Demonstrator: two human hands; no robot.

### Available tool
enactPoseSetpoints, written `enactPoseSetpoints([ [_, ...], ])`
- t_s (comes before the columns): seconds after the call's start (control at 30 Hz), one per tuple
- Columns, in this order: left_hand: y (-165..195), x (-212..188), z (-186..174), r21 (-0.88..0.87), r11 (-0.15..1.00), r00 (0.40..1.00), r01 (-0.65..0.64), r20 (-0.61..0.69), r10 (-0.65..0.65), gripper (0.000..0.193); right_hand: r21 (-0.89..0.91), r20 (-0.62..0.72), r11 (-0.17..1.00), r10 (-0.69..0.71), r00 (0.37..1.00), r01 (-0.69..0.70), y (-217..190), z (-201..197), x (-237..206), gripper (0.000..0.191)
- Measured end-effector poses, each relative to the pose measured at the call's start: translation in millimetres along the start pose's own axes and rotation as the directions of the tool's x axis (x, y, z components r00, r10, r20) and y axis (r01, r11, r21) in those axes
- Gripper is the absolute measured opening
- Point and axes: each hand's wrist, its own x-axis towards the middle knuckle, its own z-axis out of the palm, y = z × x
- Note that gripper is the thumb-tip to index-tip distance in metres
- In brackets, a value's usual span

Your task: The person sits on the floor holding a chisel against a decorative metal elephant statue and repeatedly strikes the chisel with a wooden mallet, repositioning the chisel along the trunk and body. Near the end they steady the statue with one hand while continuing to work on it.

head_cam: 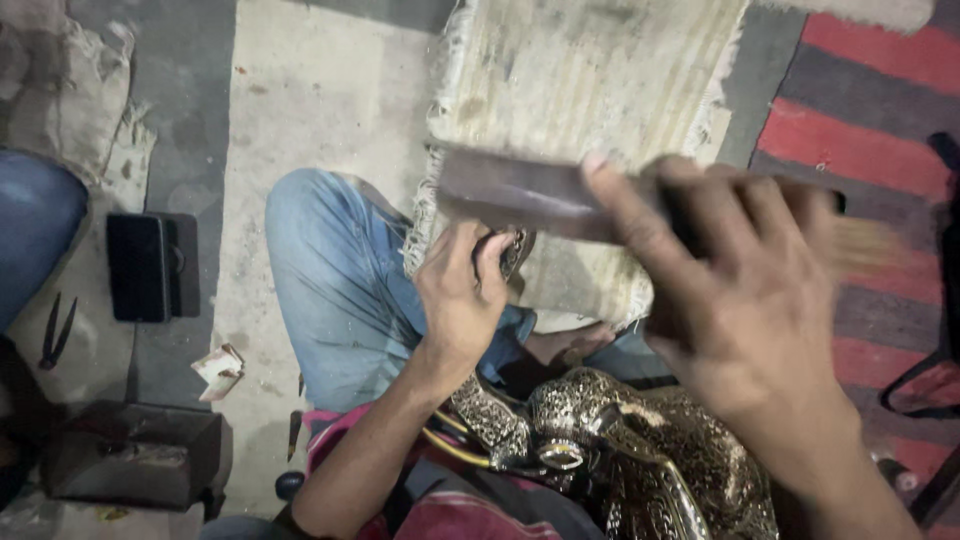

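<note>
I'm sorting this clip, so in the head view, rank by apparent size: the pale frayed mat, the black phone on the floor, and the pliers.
1. pale frayed mat
2. black phone
3. pliers, smallest, partly in shadow

Grey concrete floor (300,90), red-striped rug (870,110).

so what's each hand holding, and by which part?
Right hand grips a flat metal file at its handle end. Left hand pinches a small ornate metal piece; exact hold point hidden.

black phone (140,266) on floor – pliers (55,330) beside, dark box (135,452), striped rug (870,120).
</note>
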Motion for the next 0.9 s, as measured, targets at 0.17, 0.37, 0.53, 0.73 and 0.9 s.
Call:
enactPoseSetpoints([
  [0.17,1.0,0.2,-0.2,-0.014,0.995,0.995,-0.101,-0.023,0.101,0.016,0.033,-0.026,0.999,0.019,0.999,-0.018,0.9,1.5,-5.4,0.087],
  [0.37,2.9,-0.7,-3.1,-0.053,0.997,0.998,-0.059,0.006,0.059,0.017,-0.187,-0.034,0.982,-0.026,0.999,0.02,2.2,7.4,-8.6,0.081],
  [0.53,0.8,-1.8,-1.5,-0.025,0.997,0.998,-0.067,-0.006,0.067,0.015,-0.182,-0.065,0.982,-0.06,0.996,0.047,5.6,11.9,-12.3,0.075],
  [0.73,-0.3,-4.5,-1.4,0.002,0.999,0.999,-0.038,0.01,0.038,0.019,-0.082,-0.063,0.997,0.0,0.998,-0.006,3.2,17.3,-10.7,0.076],
  [0.9,-1.7,-5.1,-0.5,-0.01,0.997,0.997,-0.075,-0.02,0.075,0.022,0.235,-0.053,0.967,0.114,0.992,-0.098,-1.3,11.7,-14.7,0.083],
])
